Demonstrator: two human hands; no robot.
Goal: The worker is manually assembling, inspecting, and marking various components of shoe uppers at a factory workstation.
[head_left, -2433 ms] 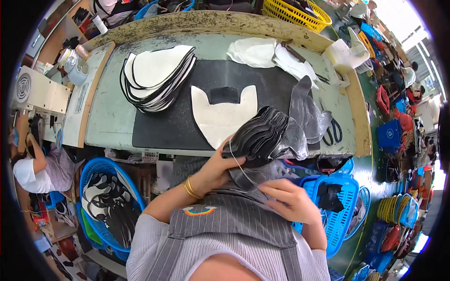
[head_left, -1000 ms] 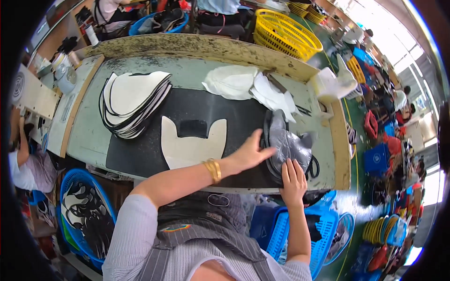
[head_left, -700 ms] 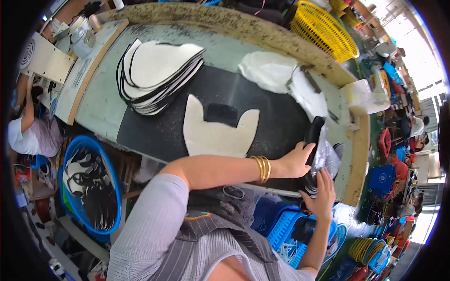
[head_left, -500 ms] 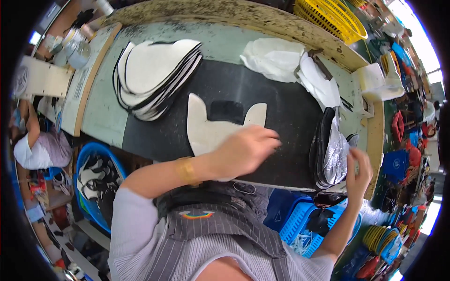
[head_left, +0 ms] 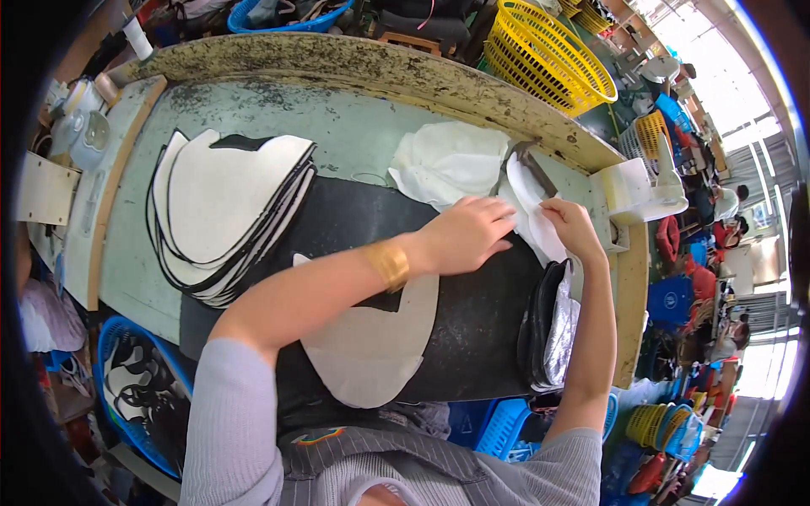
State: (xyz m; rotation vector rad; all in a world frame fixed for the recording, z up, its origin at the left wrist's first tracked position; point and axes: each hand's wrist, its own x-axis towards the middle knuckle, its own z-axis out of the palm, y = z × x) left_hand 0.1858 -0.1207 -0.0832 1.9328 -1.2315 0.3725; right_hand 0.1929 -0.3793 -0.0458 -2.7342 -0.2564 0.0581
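My right hand (head_left: 575, 229) pinches the edge of a thin white piece (head_left: 530, 207) near the far right of the bench. My left hand (head_left: 467, 236), with a gold band on its wrist, hovers over the black mat with fingers bent and apart; it appears to hold nothing. Below the left forearm, a cream U-shaped cut piece (head_left: 364, 358) lies on the black mat (head_left: 472, 329). Another pile of thin white pieces (head_left: 447, 160) sits just beyond the left hand. Beneath my right forearm lies a stack of black and silver pieces (head_left: 548, 329).
A stack of white pieces edged in black (head_left: 232, 202) occupies the bench's left side. A raised wooden rim (head_left: 337, 72) runs along the back. A white container (head_left: 624, 190) stands at the right. Blue baskets (head_left: 110, 371) flank the bench, and a yellow basket (head_left: 548, 55) sits beyond it.
My right hand has left the black and silver stack and reached forward to the thin white pieces. My left hand has moved forward off the cream piece. The view has shifted too.
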